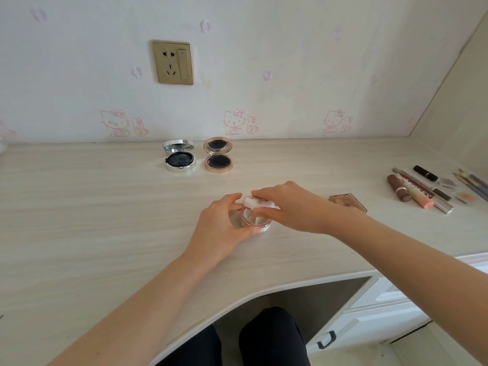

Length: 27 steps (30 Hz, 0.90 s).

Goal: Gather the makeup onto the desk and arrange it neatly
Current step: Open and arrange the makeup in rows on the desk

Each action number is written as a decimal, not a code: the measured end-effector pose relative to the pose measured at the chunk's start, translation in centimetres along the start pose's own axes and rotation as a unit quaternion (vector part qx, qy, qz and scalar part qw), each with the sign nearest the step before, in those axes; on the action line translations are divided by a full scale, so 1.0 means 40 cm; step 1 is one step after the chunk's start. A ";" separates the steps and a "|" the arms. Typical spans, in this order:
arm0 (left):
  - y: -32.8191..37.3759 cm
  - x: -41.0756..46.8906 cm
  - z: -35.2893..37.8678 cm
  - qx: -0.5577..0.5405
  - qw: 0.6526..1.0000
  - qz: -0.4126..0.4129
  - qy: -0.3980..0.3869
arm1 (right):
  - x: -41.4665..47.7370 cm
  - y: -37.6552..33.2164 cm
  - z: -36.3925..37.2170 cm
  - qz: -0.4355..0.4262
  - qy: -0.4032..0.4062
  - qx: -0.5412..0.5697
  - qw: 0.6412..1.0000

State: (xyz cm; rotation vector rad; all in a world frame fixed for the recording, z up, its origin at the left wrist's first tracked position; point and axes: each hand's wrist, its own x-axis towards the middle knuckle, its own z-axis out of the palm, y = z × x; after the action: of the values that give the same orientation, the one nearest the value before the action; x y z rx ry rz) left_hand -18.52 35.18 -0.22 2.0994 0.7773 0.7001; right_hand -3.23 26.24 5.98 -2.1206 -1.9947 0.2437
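Note:
A small pink-rimmed powder jar [253, 220] stands on the pale wooden desk [105, 207] near its middle. My left hand [224, 223] wraps around the jar's base. My right hand [287, 207] grips its white patterned lid [257, 202], which is tilted up above the jar's opening. Two open compacts stand side by side by the wall, a silver compact [180, 159] and a rose-gold compact [218, 157]. A flat brown eyeshadow palette [348, 202] lies just right of my right hand.
At the desk's right end lie a black lipstick [425, 172], a brown tube [398, 188], a pink gloss tube [420, 197], several pencils [472, 182] and small pans. A wall socket [173, 62] sits above the compacts. Drawers [369, 320] and my knees are below the curved front edge.

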 end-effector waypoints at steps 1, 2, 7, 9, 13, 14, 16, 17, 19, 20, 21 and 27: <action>-0.002 0.000 0.000 0.001 1.000 -0.002 0.001 | 0.001 0.000 -0.001 -0.002 0.006 -0.002 1.000; -0.003 0.000 0.001 0.001 1.000 -0.005 0.001 | 0.002 -0.001 -0.002 -0.004 0.009 -0.002 1.000; -0.006 0.002 0.004 0.006 1.000 -0.003 0.008 | 0.013 0.000 -0.009 0.008 0.004 0.000 1.000; -0.006 0.001 0.004 0.007 1.000 -0.004 0.011 | 0.018 0.001 -0.012 0.009 0.001 0.005 1.000; -0.008 0.001 0.007 0.008 1.000 -0.002 0.016 | 0.029 0.001 -0.019 0.025 0.002 0.017 1.000; -0.008 0.001 0.007 0.007 1.000 -0.004 0.017 | 0.033 0.001 -0.020 0.028 0.002 0.017 0.999; -0.008 0.002 0.010 0.006 1.000 -0.006 0.018 | 0.038 0.004 -0.022 0.031 0.000 0.016 0.999; -0.008 0.002 0.011 0.006 1.000 -0.006 0.018 | 0.039 0.006 -0.024 0.031 -0.003 0.016 0.999; -0.009 0.001 0.012 0.005 1.000 -0.006 0.019 | 0.038 0.007 -0.027 0.031 -0.014 0.013 0.999; -0.009 0.001 0.013 0.005 1.000 -0.007 0.019 | 0.037 0.008 -0.028 0.028 -0.019 0.010 0.999; -0.010 0.001 0.013 0.006 1.000 -0.009 0.018 | 0.036 0.009 -0.028 0.025 -0.023 0.008 0.999; -0.006 -0.001 0.012 0.012 1.000 -0.008 0.017 | 0.034 0.007 -0.024 0.026 -0.023 -0.002 0.999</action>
State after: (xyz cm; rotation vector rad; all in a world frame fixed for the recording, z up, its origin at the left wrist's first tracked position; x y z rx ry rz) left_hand -18.31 35.05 -0.69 2.1048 0.8245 0.7234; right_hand -2.60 27.52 6.86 -2.1908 -1.9688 0.2987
